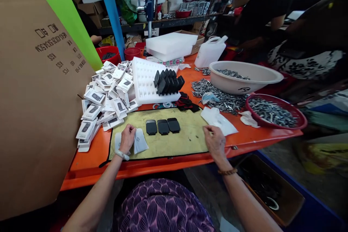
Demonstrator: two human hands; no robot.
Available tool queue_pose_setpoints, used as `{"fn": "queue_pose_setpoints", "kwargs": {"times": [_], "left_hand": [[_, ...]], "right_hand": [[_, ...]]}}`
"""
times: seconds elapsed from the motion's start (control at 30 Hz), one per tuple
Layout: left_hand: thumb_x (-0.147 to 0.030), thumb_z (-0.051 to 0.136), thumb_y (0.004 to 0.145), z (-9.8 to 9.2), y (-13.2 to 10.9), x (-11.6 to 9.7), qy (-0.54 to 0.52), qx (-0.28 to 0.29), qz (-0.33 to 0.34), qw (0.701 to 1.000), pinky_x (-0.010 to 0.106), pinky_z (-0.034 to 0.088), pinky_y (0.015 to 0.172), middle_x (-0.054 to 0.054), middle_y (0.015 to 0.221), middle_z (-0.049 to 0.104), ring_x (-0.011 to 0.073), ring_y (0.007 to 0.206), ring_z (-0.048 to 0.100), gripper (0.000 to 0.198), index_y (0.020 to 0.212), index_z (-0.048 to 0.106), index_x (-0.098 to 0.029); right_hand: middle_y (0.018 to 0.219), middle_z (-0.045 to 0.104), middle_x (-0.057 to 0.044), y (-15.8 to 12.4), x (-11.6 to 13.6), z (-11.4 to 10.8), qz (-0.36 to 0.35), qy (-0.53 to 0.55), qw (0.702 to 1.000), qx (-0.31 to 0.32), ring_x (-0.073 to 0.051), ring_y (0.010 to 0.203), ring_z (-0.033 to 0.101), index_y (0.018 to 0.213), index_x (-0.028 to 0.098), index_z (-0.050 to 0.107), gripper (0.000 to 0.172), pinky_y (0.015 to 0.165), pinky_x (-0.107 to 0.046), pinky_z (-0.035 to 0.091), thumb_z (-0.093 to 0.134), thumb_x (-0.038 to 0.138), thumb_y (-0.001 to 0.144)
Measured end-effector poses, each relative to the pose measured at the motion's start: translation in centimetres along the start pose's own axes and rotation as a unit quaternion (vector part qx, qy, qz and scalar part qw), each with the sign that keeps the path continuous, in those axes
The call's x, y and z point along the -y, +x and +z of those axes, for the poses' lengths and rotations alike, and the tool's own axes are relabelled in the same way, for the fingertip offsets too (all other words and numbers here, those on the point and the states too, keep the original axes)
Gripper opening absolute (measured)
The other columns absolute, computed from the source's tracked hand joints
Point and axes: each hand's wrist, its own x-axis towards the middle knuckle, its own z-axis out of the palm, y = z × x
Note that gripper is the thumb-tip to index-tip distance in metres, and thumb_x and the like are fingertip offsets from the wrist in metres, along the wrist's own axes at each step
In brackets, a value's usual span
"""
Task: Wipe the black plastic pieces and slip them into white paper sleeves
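My left hand (127, 138) rests with curled fingers on small white packets (139, 141) lying on the yellow mat (187, 137). My right hand (214, 141) lies at the mat's right edge, fingers pinched near a white plastic bag (219, 120); what they hold is too small to see. Three black oval devices (162, 126) sit in a row on the mat between my hands. Behind them a white foam tray (144, 83) holds several more black devices (168, 81).
A heap of small white boxes (104, 98) lies at the left beside a big cardboard sheet (32, 87). A cream basin (244, 77), a red bowl (274, 112) and loose metal screws (214, 96) fill the right. Another person sits far right. An open box (272, 188) stands below the orange table (174, 165).
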Motion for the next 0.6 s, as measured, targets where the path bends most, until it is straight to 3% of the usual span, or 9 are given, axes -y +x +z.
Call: {"fn": "queue_pose_setpoints", "kwargs": {"times": [0.07,0.17,0.3,0.4,0.5,0.6], "left_hand": [[-0.017,0.052,0.074,-0.1,0.1,0.0,0.023,-0.014,0.014,1.000,0.031,0.042,0.073,0.000,0.072,0.055,0.0176,0.070,0.052,0.003,0.076,0.053,-0.020],[-0.017,0.051,0.076,-0.2,-0.6,-0.3,0.070,-0.046,0.067,0.994,0.038,0.043,0.086,0.008,0.092,0.062,0.0237,0.090,0.056,0.014,0.089,0.057,-0.019],[-0.022,0.050,0.081,0.0,-2.6,-0.9,0.069,-0.038,0.103,0.992,0.040,0.045,0.089,0.010,0.098,0.063,0.0246,0.095,0.058,0.016,0.094,0.059,-0.019],[-0.023,0.050,0.082,0.0,-4.6,-1.3,0.044,-0.016,0.112,0.993,0.038,0.046,0.088,0.009,0.098,0.064,0.0236,0.095,0.059,0.015,0.093,0.060,-0.019],[-0.023,0.052,0.082,0.1,-6.4,-1.8,0.011,-0.001,0.103,0.995,0.037,0.045,0.088,0.009,0.099,0.064,0.0227,0.095,0.060,0.014,0.092,0.061,-0.019],[-0.026,0.056,0.081,0.8,-7.8,-2.5,-0.052,0.030,0.060,0.996,0.035,0.046,0.085,0.008,0.095,0.065,0.0209,0.090,0.061,0.013,0.089,0.062,-0.018]], "right_hand": [[0.088,0.064,-0.014,1.5,-2.6,-1.2,-0.004,-0.110,0.993,-0.043,-0.027,0.087,0.050,0.079,0.017,0.067,0.029,0.078,-0.043,0.037,0.046,0.037,0.082],[0.102,0.063,-0.018,3.3,-5.1,-1.8,-0.009,-0.216,0.974,-0.064,-0.031,0.096,0.045,0.081,0.015,0.070,0.031,0.080,-0.045,0.031,0.046,0.033,0.083],[0.113,0.061,-0.019,5.1,-7.5,-1.1,-0.036,-0.264,0.963,-0.039,-0.033,0.105,0.041,0.079,0.014,0.070,0.031,0.084,-0.049,0.026,0.047,0.034,0.083],[0.113,0.061,-0.020,6.2,-9.0,-0.3,-0.005,-0.261,0.964,-0.044,-0.035,0.108,0.041,0.077,0.013,0.069,0.026,0.086,-0.051,0.026,0.051,0.032,0.078],[0.109,0.063,-0.021,6.7,-9.3,0.2,0.033,-0.238,0.968,-0.069,-0.036,0.106,0.043,0.069,0.013,0.067,0.019,0.086,-0.053,0.026,0.053,0.026,0.073],[0.106,0.065,-0.020,5.8,-7.5,0.0,0.018,-0.210,0.974,-0.087,-0.036,0.106,0.045,0.064,0.015,0.063,0.016,0.086,-0.055,0.028,0.052,0.022,0.073]]}}
